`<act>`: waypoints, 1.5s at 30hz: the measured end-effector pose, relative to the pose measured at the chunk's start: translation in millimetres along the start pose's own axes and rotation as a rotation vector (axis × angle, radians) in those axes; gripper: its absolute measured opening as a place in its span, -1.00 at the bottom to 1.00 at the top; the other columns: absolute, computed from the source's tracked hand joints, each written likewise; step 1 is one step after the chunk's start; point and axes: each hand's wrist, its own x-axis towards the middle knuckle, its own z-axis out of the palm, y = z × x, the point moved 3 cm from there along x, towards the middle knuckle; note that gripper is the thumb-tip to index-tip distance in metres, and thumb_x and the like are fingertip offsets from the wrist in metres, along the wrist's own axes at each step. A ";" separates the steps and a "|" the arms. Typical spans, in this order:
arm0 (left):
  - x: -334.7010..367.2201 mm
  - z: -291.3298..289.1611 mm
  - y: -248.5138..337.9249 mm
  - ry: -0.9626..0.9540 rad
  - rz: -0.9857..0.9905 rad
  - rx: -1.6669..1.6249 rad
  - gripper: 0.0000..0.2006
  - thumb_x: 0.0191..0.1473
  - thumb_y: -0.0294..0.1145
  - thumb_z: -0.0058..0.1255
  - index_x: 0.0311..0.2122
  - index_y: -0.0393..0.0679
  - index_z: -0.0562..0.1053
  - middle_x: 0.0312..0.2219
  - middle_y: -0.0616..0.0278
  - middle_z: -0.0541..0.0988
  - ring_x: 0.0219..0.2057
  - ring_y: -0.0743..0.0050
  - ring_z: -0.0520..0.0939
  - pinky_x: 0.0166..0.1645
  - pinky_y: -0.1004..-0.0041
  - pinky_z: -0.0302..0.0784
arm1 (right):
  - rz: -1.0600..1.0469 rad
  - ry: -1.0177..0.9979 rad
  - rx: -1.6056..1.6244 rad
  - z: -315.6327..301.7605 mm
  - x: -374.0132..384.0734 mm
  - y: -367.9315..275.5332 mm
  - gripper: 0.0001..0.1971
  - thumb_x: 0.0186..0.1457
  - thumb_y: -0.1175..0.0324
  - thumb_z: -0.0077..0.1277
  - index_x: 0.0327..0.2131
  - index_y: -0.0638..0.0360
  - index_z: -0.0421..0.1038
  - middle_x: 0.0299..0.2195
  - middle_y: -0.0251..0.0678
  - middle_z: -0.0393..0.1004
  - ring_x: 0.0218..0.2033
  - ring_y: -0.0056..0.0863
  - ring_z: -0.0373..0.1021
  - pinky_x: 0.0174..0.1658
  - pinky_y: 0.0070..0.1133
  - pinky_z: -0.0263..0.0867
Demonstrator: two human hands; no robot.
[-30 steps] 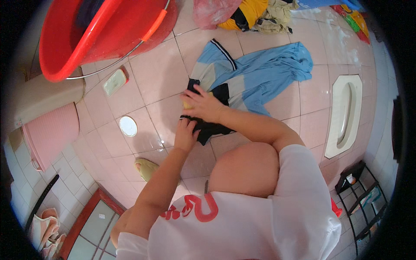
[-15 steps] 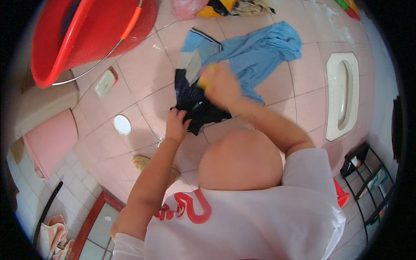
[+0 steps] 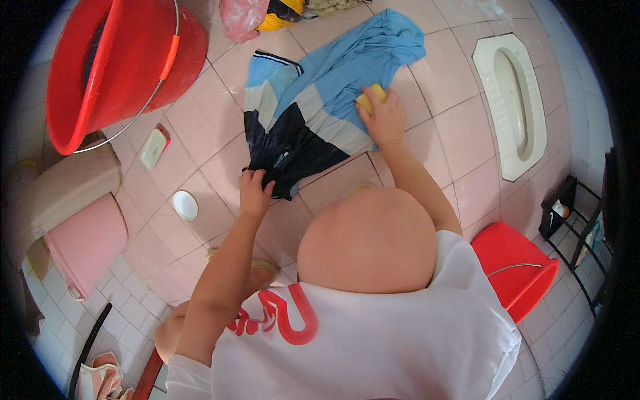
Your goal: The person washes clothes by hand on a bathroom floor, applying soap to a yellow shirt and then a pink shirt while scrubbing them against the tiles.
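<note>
A polo-style shirt (image 3: 320, 87) in light blue, white and black lies spread on the pink tiled floor. At its black near end, the fingers of my left hand (image 3: 255, 193) close on the dark cloth and hold it against the floor. My right hand (image 3: 387, 120) grips a small yellow block (image 3: 371, 98), which looks like a bar of soap, on the light blue part at the shirt's right side. Part of the block is hidden by my fingers.
A large red bucket (image 3: 140, 73) stands at the far left, with a pink bucket (image 3: 90, 243) below it. Left of the shirt are a small box-like dish (image 3: 155, 149) and a white oval (image 3: 185, 205). On the right are a squat toilet (image 3: 510, 107), a red bucket (image 3: 513, 267) and a black rack (image 3: 580, 233).
My right hand has moved from the dark part of the shirt rightward to the light blue part, carrying the yellow block. My left hand keeps its hold on the black cloth. The view has shifted.
</note>
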 end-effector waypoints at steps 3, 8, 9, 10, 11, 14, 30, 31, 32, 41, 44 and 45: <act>4.5 3.5 1.2 -0.042 -0.038 0.008 -0.67 -0.15 -0.47 0.19 -0.19 -0.19 0.45 -0.28 -0.02 0.41 -0.20 -0.07 0.41 -0.09 0.17 0.34 | 0.134 -0.159 0.156 -2.5 1.3 -24.9 -0.62 -0.08 0.27 0.07 -0.10 -0.17 0.39 -0.16 -0.10 0.35 -0.21 -0.14 0.32 -0.11 -0.25 0.26; 6.1 0.7 -3.2 -0.112 -0.075 0.077 -0.65 -0.14 -0.50 0.17 -0.16 -0.15 0.43 -0.26 -0.04 0.39 -0.16 -0.08 0.38 -0.05 0.16 0.35 | -0.716 -0.106 0.346 44.0 -82.5 -106.8 -0.71 -0.11 0.28 0.11 -0.22 -0.13 0.45 -0.19 -0.06 0.37 -0.15 -0.07 0.30 -0.08 -0.20 0.23; 10.5 0.7 -3.3 -0.086 -0.040 0.071 -0.64 -0.16 -0.51 0.17 -0.16 -0.15 0.42 -0.26 -0.04 0.40 -0.18 -0.08 0.39 -0.07 0.16 0.35 | -0.880 -0.027 0.340 44.4 -89.2 -104.1 -0.72 -0.11 0.28 0.10 -0.22 -0.12 0.46 -0.18 -0.06 0.37 -0.15 -0.07 0.30 -0.07 -0.19 0.22; 8.4 -2.4 -8.0 -0.063 -0.022 0.075 -0.63 -0.17 -0.51 0.17 -0.16 -0.15 0.42 -0.27 -0.05 0.40 -0.19 -0.09 0.40 -0.08 0.16 0.35 | -0.676 -0.186 0.262 37.0 -71.6 -94.7 -0.73 -0.08 0.27 0.09 -0.22 -0.14 0.46 -0.17 -0.05 0.37 -0.13 -0.06 0.30 -0.07 -0.19 0.22; 2.5 -5.0 -10.8 -0.046 -0.003 0.081 -0.62 -0.19 -0.52 0.18 -0.17 -0.16 0.41 -0.27 -0.05 0.40 -0.20 -0.09 0.42 -0.10 0.16 0.35 | -0.465 -0.343 0.183 25.8 -55.1 -76.4 -0.74 -0.06 0.27 0.08 -0.21 -0.15 0.46 -0.15 -0.04 0.37 -0.11 -0.05 0.30 -0.07 -0.18 0.23; 4.2 -2.0 -7.0 -0.028 -0.021 0.103 -0.62 -0.19 -0.54 0.18 -0.17 -0.16 0.40 -0.26 -0.03 0.40 -0.20 -0.08 0.42 -0.10 0.16 0.36 | -0.176 -0.102 0.022 10.5 -30.7 -4.0 -0.67 -0.02 0.25 0.07 -0.11 -0.07 0.40 -0.15 -0.01 0.38 -0.11 -0.03 0.32 -0.10 -0.24 0.28; -12.9 24.2 40.9 -0.008 0.176 -0.050 -0.73 -0.22 -0.44 0.08 -0.31 -0.25 0.47 -0.09 -0.06 0.40 -0.03 -0.06 0.36 0.04 0.20 0.31 | 1.022 -0.536 1.315 15.8 -57.8 73.2 -0.77 -0.05 0.42 -0.03 -0.26 0.20 0.30 -0.37 -0.16 0.41 -0.32 -0.14 0.40 -0.19 -0.26 0.37; -9.9 21.2 31.2 0.020 0.158 -0.173 -0.77 -0.21 -0.46 0.05 -0.33 -0.27 0.47 -0.11 -0.05 0.42 -0.02 -0.04 0.35 0.05 0.21 0.31 | 1.148 -0.521 1.608 11.9 -45.2 66.2 -0.80 -0.05 0.41 -0.04 -0.28 0.17 0.29 -0.42 -0.23 0.38 -0.38 -0.19 0.38 -0.22 -0.28 0.38; -9.6 18.5 22.1 0.022 0.113 -0.215 -0.76 -0.21 -0.48 0.03 -0.33 -0.28 0.47 -0.14 -0.03 0.43 -0.04 -0.04 0.36 0.04 0.22 0.32 | 1.095 -0.420 1.704 4.1 -20.9 56.3 -0.78 -0.05 0.39 -0.01 -0.27 0.15 0.28 -0.45 -0.26 0.35 -0.42 -0.24 0.36 -0.28 -0.32 0.38; 3.9 9.5 44.3 -0.054 0.025 -0.021 -0.76 -0.15 -0.31 0.15 -0.39 -0.25 0.49 -0.24 0.05 0.41 -0.15 0.01 0.37 -0.07 0.21 0.34 | -0.402 -0.187 0.396 37.7 -32.9 -110.4 -0.58 -0.12 0.22 0.14 -0.10 -0.09 0.39 -0.18 -0.20 0.42 -0.14 -0.25 0.38 -0.09 -0.30 0.30; -0.2 14.8 30.2 -0.088 0.071 -0.020 -0.77 -0.18 -0.32 0.21 -0.44 -0.24 0.49 -0.24 0.07 0.40 -0.16 0.03 0.37 -0.08 0.22 0.34 | -0.891 -0.076 0.308 57.7 -50.3 -115.0 -0.67 -0.15 0.16 0.11 -0.20 -0.17 0.45 -0.08 -0.20 0.38 -0.10 -0.26 0.34 -0.07 -0.24 0.26; -7.2 15.0 27.5 -0.084 0.093 -0.033 -0.79 -0.19 -0.34 0.21 -0.46 -0.24 0.49 -0.25 0.08 0.40 -0.16 0.04 0.37 -0.08 0.23 0.34 | -0.948 0.028 0.309 60.2 -53.8 -105.7 -0.68 -0.15 0.15 0.10 -0.23 -0.19 0.46 -0.05 -0.20 0.37 -0.09 -0.27 0.32 -0.08 -0.22 0.25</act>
